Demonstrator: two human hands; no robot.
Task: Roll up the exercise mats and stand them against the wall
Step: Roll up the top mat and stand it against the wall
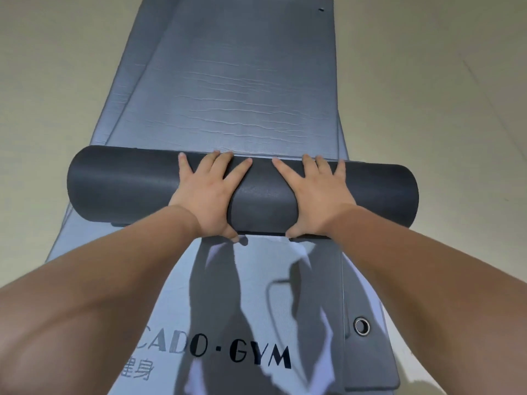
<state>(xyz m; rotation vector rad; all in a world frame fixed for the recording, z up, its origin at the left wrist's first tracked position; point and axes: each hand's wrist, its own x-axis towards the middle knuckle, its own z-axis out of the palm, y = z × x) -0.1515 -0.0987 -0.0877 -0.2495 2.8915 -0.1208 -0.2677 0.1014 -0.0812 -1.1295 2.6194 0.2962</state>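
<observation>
On the floor [57, 81], a dark charcoal mat roll [256, 201] lies crosswise on flat blue-grey mats [242, 95] printed "GYM".
Atop it the left hand [208, 189] and right hand [316, 192] press flat, fingers spread, thumbs at its near edge.
</observation>
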